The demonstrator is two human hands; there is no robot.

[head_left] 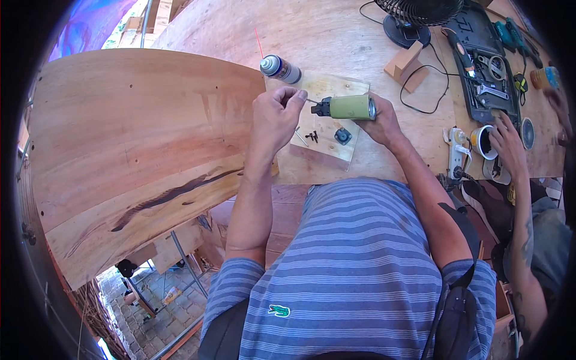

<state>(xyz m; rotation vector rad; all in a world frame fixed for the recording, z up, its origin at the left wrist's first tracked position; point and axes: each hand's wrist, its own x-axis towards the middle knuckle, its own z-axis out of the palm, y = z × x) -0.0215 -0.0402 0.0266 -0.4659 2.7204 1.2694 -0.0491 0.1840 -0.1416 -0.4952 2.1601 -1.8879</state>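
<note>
My right hand (pixel 386 122) is wrapped round the back end of a green cylindrical motor housing (pixel 351 107), held sideways above a wooden board (pixel 336 149). A black fitting (pixel 322 108) at the housing's left end faces my left hand (pixel 281 113). Thumb and forefinger of that hand pinch a thin rod (pixel 311 101), whose tip reaches close to the fitting; whether they touch I cannot tell. Below, on the board, lie several black screws (pixel 311 137), two thin light-coloured pins (pixel 301 136) and a dark square part (pixel 342 136).
A spray can (pixel 281 69) with a red straw lies behind my left hand. At the right are wooden blocks (pixel 406 65), a black fan (pixel 408 30), an open toolbox (pixel 480 66) and a power strip (pixel 455 153). Another person's hand (pixel 509 144) reaches into a white tub (pixel 482 142).
</note>
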